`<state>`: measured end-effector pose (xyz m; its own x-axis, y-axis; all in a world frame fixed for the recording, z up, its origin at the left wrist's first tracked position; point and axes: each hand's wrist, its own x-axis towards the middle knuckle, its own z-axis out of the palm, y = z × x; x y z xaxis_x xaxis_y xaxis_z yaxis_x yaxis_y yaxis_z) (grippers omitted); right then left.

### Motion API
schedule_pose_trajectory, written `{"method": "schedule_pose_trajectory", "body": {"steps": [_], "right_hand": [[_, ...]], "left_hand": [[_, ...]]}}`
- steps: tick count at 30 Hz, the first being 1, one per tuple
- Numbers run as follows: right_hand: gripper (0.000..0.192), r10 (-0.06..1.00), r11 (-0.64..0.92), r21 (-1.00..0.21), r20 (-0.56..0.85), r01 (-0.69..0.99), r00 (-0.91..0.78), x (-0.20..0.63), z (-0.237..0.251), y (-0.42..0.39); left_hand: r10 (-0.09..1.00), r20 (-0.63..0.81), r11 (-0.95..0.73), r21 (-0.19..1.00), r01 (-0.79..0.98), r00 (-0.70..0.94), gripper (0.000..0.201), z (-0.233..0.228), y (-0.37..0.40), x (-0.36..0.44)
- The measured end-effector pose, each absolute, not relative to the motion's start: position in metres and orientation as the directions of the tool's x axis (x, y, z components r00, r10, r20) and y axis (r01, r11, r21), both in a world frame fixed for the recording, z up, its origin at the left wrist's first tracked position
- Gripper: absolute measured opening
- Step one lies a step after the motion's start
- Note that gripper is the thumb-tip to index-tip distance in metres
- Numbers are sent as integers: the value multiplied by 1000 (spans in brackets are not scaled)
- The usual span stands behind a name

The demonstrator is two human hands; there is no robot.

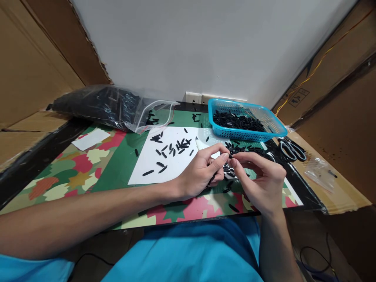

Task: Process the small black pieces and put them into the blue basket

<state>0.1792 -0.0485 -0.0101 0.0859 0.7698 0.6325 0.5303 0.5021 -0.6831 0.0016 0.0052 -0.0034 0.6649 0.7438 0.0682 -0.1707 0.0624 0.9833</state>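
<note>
My left hand [205, 168] is closed, thumb and forefinger pinching a small black piece [230, 156]. Against it from the other side press the thumb and forefinger of my right hand [263, 178], also in a pinch. Most of the piece is hidden by the fingertips, so its exact kind does not show. Something black shows under the curled fingers of my left hand. Just behind and below the hands is a pile of short black strips [242, 149]. More loose black strips [180, 145] lie on a white sheet [141, 170] to the left.
A blue plastic basket [246, 135] holding many black strips stands at the back right. A clear zip bag [96, 107] full of black material lies back left. Scissors [290, 150] and a small plastic bag [320, 172] are at right. Cardboard [32, 51] and a wall [211, 47] enclose the table.
</note>
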Motion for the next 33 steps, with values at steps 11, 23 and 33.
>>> {"method": "schedule_pose_trajectory", "body": {"steps": [11,23,33], "right_hand": [[7,823,477,-787,556,391,115,180,-12,-49],[10,853,449,-830,509,330,120,177,-7,-50],[9,860,435,-859,485,270,158,176,-8,-49]], "left_hand": [[737,99,42,981,-191,668,34,-3,5,2],[723,121,8,983,-182,680,34,-3,4,0],[720,117,7,984,-175,684,29,-3,4,1]]}}
